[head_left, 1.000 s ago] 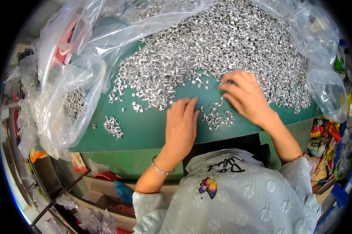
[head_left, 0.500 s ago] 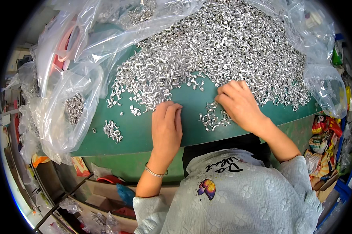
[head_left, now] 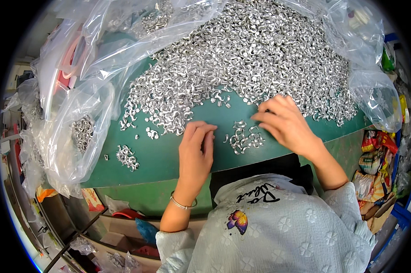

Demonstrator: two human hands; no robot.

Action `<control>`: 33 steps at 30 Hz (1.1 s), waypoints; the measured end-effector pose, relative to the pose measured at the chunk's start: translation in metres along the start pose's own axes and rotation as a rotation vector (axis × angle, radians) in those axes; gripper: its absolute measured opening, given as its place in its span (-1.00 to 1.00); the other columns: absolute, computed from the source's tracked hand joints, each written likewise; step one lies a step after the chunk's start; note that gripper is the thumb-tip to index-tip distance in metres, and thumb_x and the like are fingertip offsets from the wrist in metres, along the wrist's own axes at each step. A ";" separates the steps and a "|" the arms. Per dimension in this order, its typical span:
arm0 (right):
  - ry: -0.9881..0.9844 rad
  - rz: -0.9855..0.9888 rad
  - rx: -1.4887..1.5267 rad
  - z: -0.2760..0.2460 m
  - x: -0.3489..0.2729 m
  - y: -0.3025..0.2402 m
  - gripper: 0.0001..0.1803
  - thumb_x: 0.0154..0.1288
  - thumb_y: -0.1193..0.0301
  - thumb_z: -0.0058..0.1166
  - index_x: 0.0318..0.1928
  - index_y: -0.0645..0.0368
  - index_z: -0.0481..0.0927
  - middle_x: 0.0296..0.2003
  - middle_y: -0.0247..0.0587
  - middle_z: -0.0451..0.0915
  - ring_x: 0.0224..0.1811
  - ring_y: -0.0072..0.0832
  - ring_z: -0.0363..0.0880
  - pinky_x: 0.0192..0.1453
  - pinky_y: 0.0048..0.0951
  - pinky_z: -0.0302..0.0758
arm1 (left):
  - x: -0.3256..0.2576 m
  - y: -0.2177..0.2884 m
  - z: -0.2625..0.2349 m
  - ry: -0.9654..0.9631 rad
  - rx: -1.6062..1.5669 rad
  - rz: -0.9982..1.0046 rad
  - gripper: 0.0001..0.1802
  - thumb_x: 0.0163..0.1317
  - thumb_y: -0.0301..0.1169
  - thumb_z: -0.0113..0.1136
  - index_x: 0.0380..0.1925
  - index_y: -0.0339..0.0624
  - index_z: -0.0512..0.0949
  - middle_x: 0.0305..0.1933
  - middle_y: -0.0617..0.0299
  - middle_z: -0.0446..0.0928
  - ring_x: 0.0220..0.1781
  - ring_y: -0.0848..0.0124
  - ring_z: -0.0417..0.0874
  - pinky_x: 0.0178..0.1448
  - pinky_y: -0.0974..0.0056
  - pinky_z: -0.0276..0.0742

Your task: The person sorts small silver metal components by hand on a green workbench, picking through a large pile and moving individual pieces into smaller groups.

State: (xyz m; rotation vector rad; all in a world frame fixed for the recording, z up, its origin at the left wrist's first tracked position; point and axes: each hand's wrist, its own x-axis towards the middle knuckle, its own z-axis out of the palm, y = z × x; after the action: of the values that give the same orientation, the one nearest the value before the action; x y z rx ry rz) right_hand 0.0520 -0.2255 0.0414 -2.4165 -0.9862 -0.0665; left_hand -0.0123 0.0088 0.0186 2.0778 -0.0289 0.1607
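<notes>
A large heap of small curved silver metal pieces (head_left: 260, 50) covers the far side of the green tabletop (head_left: 169, 168). My left hand (head_left: 196, 148) rests just in front of the heap's near edge, thumb and fingertips pressed together. Whatever they may pinch is too small to make out. My right hand (head_left: 287, 125) hovers beside a small loose group of the curved pieces (head_left: 244, 138), its fingers apart and no piece visible in them. Farther left lies another little pile of pieces (head_left: 127, 158).
Clear plastic sheeting (head_left: 96, 77) drapes over the table's left and far sides, with more metal pieces (head_left: 82, 133) under it. At the right end hangs another plastic sheet (head_left: 374, 98). Colourful packets (head_left: 371, 159) stand below the table's right end.
My right hand has lifted slightly off the small group, and its fingers have spread. My left hand keeps its pinch near the heap. The whole view has shifted a little.
</notes>
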 end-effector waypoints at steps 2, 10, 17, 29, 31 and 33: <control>-0.095 -0.039 -0.041 0.007 -0.003 0.001 -0.85 0.11 0.49 0.24 -0.26 0.11 0.61 -0.22 -0.35 0.47 -0.16 -0.34 0.38 -0.08 -0.34 0.24 | 0.002 0.002 0.005 -0.039 -0.065 -0.017 -0.82 0.19 -0.72 0.12 -0.24 -0.28 0.57 -0.22 0.20 0.54 -0.40 0.48 0.52 -0.35 0.43 0.43; 0.010 0.020 -0.042 0.001 -0.004 0.001 -0.83 0.10 0.46 0.25 -0.25 0.11 0.61 -0.25 -0.34 0.47 -0.13 -0.36 0.40 -0.06 -0.33 0.27 | 0.008 0.013 0.007 -0.059 -0.053 -0.010 -0.83 0.19 -0.70 0.16 -0.23 -0.29 0.57 -0.27 0.19 0.55 -0.47 0.50 0.45 -0.39 0.42 0.39; 0.046 0.040 0.060 0.011 -0.007 0.005 -0.84 0.12 0.46 0.26 -0.26 0.13 0.62 -0.27 -0.32 0.51 -0.16 -0.35 0.43 -0.09 -0.33 0.27 | 0.008 0.011 0.012 -0.190 -0.413 -0.192 -0.81 0.35 -0.60 0.06 -0.07 -0.33 0.57 -0.18 0.18 0.58 -0.33 0.50 0.51 -0.28 0.46 0.43; 0.065 0.180 -0.183 0.004 -0.013 0.003 -0.86 0.12 0.44 0.26 -0.40 0.19 0.56 -0.35 -0.25 0.49 -0.20 -0.28 0.42 -0.12 -0.32 0.31 | 0.012 0.014 0.023 -0.494 -1.161 -0.597 -0.66 0.46 -0.39 -0.04 0.07 -0.45 0.48 -0.09 0.09 0.59 -0.17 0.41 0.61 -0.11 0.36 0.56; 0.116 0.140 -0.168 0.014 -0.010 0.002 -0.86 0.09 0.44 0.27 -0.42 0.16 0.54 -0.40 -0.27 0.44 -0.24 -0.27 0.39 -0.15 -0.30 0.29 | 0.012 0.020 0.022 -0.448 -1.138 -0.625 -0.65 0.46 -0.40 -0.03 0.09 -0.46 0.47 -0.06 0.06 0.59 -0.11 0.37 0.62 -0.03 0.32 0.58; 0.121 0.121 -0.148 0.010 -0.006 -0.001 -0.87 0.09 0.46 0.26 -0.43 0.15 0.54 -0.38 -0.28 0.45 -0.24 -0.28 0.39 -0.15 -0.30 0.28 | 0.013 0.032 0.022 -0.395 -1.141 -0.646 -0.63 0.46 -0.40 -0.03 0.11 -0.47 0.45 -0.02 0.03 0.57 -0.03 0.33 0.62 0.07 0.28 0.58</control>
State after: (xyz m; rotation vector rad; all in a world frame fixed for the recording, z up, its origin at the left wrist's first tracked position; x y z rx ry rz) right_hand 0.0454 -0.2244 0.0317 -2.5676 -0.8044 -0.2473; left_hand -0.0002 -0.0251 0.0373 0.8744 0.2529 -0.5503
